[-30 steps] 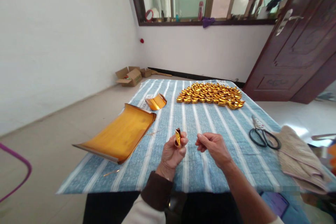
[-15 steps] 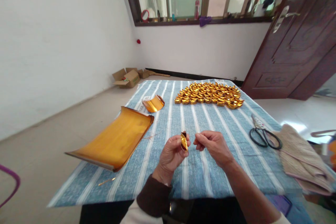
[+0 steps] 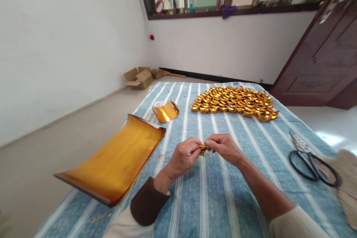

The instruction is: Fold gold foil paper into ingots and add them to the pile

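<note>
My left hand [image 3: 182, 156] and my right hand [image 3: 225, 148] meet over the middle of the blue striped tablecloth [image 3: 228, 178]. Both pinch a small folded gold foil piece [image 3: 202, 149] between their fingertips; most of it is hidden by the fingers. A large curled stack of gold foil sheets [image 3: 114, 160] lies to the left of my left hand. A smaller curled gold sheet [image 3: 166, 111] rests behind it. Several folded gold ingots [image 3: 235, 102] are laid out in rows at the far side of the table.
Black-handled scissors [image 3: 309, 158] lie at the right, next to a woven straw fan [image 3: 347, 184]. Open cardboard boxes [image 3: 139, 78] sit on the floor by the far wall. A dark wooden door [image 3: 329, 59] stands at the right, under a window sill with bottles.
My right hand has closed in and taken hold of the gold piece that my left hand held alone. The view has moved closer and lower over the table.
</note>
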`<state>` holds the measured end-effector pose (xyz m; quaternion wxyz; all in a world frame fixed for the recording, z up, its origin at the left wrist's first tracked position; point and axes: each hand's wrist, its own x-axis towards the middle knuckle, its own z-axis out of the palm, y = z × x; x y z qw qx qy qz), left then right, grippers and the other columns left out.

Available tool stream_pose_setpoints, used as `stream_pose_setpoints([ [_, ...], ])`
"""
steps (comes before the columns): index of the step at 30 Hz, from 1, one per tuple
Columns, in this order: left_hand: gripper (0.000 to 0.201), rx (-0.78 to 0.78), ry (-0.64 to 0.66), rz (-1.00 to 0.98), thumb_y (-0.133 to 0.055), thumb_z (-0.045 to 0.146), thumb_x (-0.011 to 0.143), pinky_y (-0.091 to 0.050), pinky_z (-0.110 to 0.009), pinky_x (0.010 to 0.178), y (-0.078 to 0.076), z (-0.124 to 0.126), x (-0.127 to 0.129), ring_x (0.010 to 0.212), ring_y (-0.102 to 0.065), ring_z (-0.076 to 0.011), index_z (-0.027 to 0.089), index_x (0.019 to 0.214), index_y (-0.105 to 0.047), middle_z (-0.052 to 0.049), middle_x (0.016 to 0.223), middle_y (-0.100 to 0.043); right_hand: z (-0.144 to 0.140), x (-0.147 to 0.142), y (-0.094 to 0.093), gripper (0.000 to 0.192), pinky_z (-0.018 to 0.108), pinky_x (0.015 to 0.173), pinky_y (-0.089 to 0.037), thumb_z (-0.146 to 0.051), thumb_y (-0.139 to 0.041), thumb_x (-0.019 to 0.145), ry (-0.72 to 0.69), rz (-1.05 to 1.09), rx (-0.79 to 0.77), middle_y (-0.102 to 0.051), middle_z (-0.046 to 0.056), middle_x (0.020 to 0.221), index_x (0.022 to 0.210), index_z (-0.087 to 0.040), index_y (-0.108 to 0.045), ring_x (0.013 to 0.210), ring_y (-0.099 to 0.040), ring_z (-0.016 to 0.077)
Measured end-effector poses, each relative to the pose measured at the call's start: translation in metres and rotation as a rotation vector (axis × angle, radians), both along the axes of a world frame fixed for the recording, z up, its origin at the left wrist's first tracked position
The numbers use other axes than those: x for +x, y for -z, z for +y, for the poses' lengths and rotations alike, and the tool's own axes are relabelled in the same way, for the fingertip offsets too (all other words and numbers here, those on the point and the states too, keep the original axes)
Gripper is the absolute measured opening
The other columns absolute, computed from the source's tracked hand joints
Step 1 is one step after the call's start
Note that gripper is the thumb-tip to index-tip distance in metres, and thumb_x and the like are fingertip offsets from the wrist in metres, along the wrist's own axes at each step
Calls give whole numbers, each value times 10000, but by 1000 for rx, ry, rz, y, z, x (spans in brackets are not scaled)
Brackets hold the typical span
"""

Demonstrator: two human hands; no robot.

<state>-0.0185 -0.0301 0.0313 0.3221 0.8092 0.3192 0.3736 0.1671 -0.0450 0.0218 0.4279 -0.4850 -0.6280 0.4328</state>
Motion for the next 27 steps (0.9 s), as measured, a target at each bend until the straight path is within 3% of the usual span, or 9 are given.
stream_pose_setpoints([
  [4, 247, -14, 6, 34, -539, 107, 830, -480, -271, 761, 13, 7, 1, 820, -652, -198, 209, 837, -764, -85, 866, -715, 6, -1, 11, 303, 233, 545, -384, -401, -599, 819, -31, -55, 0, -615, 2, 612, 655, -182, -730, 587, -532, 126],
  [9, 227, -60, 14, 34, -547, 109, 823, -473, -267, 739, 17, 8, 3, 792, -643, -198, 197, 794, -755, -87, 837, -705, 7, 0, 19, 253, 232, 542, -363, -342, -593, 832, -26, -107, -39, -600, -10, 607, 679, -188, -723, 571, -507, 116],
  [12, 209, -38, 9, 23, -548, 116, 828, -478, -266, 735, 19, 8, 4, 788, -642, -193, 194, 789, -739, -83, 831, -702, 5, -1, 20, 248, 237, 575, -384, -316, -575, 852, -18, -164, 33, -621, -4, 627, 689, -191, -714, 600, -539, 124],
  [19, 224, 177, 20, 109, -463, 99, 873, -507, -272, 707, 27, 9, 3, 773, -642, -165, 146, 798, -668, -76, 826, -684, 3, -3, 25, 247, 239, 607, -400, -269, -525, 893, -12, -295, 212, -633, 12, 655, 726, -171, -678, 620, -561, 125],
  [27, 197, 72, 27, 134, -487, 75, 843, -494, -258, 698, 25, 9, 4, 762, -632, -153, 147, 750, -645, -59, 813, -671, 1, -6, 35, 250, 240, 609, -403, -256, -514, 910, 37, -327, 303, -625, 18, 656, 715, -172, -646, 618, -563, 129],
])
